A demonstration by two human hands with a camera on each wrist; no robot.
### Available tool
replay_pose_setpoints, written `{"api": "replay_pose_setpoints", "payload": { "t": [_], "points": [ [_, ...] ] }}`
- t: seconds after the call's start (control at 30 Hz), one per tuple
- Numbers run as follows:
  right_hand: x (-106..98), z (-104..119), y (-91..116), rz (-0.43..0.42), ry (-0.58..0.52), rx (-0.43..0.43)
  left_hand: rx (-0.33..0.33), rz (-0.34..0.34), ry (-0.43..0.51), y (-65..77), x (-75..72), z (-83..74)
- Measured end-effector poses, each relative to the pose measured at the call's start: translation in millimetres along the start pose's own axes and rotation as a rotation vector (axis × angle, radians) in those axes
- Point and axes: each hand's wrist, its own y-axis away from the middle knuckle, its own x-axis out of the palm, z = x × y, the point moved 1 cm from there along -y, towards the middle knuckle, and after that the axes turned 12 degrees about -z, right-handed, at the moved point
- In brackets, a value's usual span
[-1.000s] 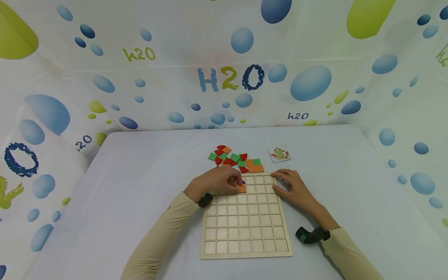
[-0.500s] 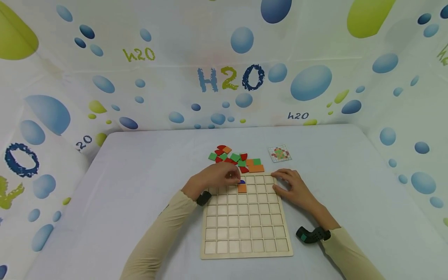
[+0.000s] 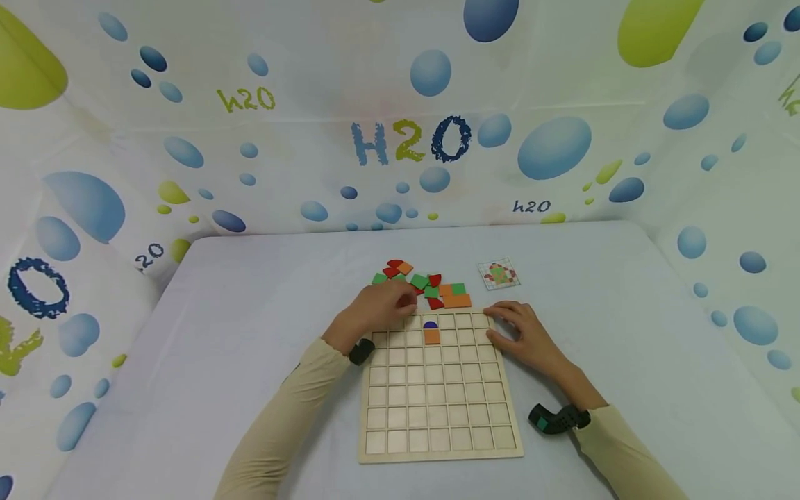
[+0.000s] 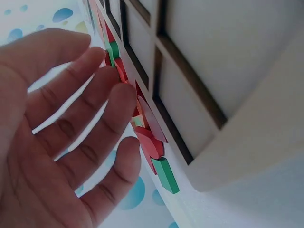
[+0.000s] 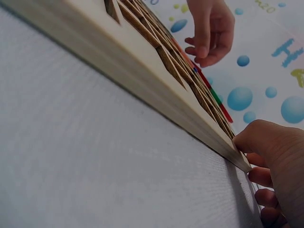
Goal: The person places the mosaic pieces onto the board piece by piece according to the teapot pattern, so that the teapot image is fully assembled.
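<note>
A pale wooden board (image 3: 442,396) divided into square cells lies on the table. In its upper part sit a blue half-round tile (image 3: 430,325) and, just below it, an orange square tile (image 3: 432,337). My left hand (image 3: 380,309) hovers over the board's far left part, close to the loose tiles; its fingers are loosely bent with nothing between them, as the left wrist view (image 4: 80,114) shows. At the far right corner, my right hand (image 3: 525,339) touches the board's edge with thumb and fingertips. Part of the tile pile is hidden behind the left hand.
Beyond the board lie several loose tiles: green squares (image 3: 419,281), red rounded pieces (image 3: 435,280) and orange ones (image 3: 458,301). A small pattern card (image 3: 498,274) lies to their right. A patterned sheet (image 3: 312,173) hangs behind the white table (image 3: 250,312).
My left hand has let go of the tiles on the board and drawn back up and left towards the loose tiles, uncovering the blue and orange tiles. My right hand stays put.
</note>
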Motion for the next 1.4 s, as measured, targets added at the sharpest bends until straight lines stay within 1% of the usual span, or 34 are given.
{"api": "replay_pose_setpoints", "payload": {
  "t": [0.13, 0.37, 0.6, 0.8, 1.0, 1.23, 1.4],
  "points": [
    [0, 2, 0, 0.003, -0.003, 0.002, -0.029, 0.003, -0.043, 0.3, 0.4, 2.8],
    [0, 2, -2, 0.005, 0.006, -0.001, -0.073, 0.030, -0.093, -1.5, -1.0, 6.7],
    [0, 2, -3, 0.004, 0.000, -0.006, -0.061, 0.058, -0.114, -3.1, -2.5, 7.2],
    [1, 1, -2, 0.008, -0.004, -0.003, -0.057, 0.054, -0.087, -2.9, -1.3, 9.3],
    [2, 1, -1, 0.019, -0.007, 0.014, -0.046, 0.043, -0.070, 0.2, -1.3, 10.8],
    [0, 3, -1, 0.023, -0.006, 0.018, -0.044, 0.061, -0.030, 3.4, -4.3, 11.0],
    [-1, 3, -1, 0.023, -0.008, 0.026, -0.038, 0.056, -0.018, 4.4, -4.3, 12.2]
  ]
}}
